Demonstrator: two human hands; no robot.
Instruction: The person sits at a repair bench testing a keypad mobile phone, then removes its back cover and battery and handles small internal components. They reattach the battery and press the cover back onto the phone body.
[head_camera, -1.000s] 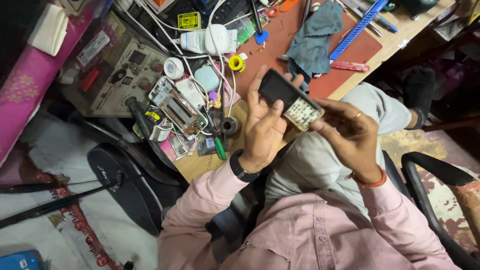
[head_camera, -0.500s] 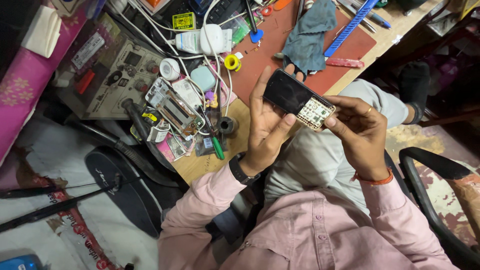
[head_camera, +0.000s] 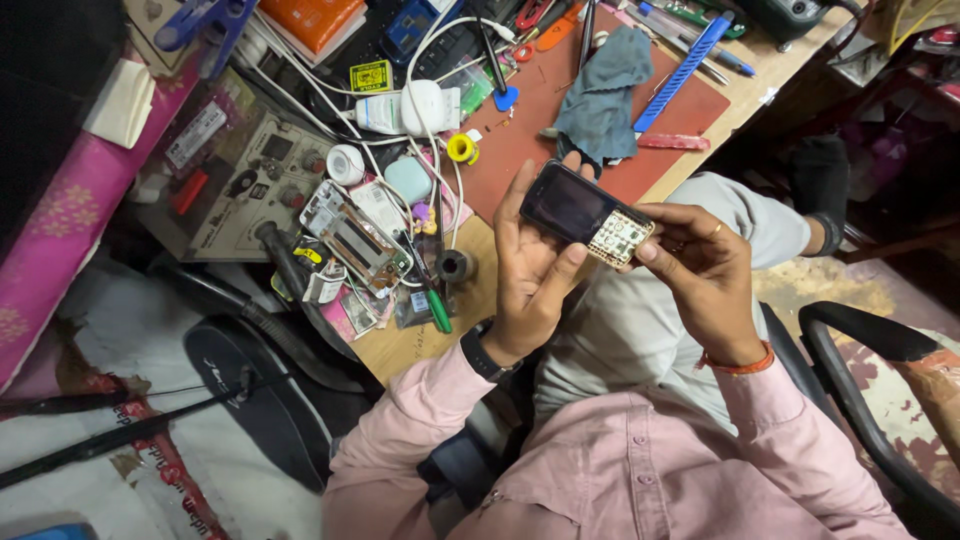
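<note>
Left hand (head_camera: 530, 270) cradles the small keypad phone (head_camera: 585, 214) — right hand (head_camera: 700, 275) now pinches its keypad end, shifted off the back; inspection under way over the tabletop (head_camera: 480, 300).

An electronics repair workshop — cluttered bench (head_camera: 420, 340), power supply (head_camera: 240, 190), opened phone (head_camera: 355, 240).

Left hand (head_camera: 530, 270) covers the back and lower edge of the small phone (head_camera: 585, 213); keypad marks too small to tell. Right hand (head_camera: 705, 280) fingertips hide phone's end. Black chair arm (head_camera: 870, 380) cut off at right edge. Grey cloth (head_camera: 605, 85) hides mat beneath.
</note>
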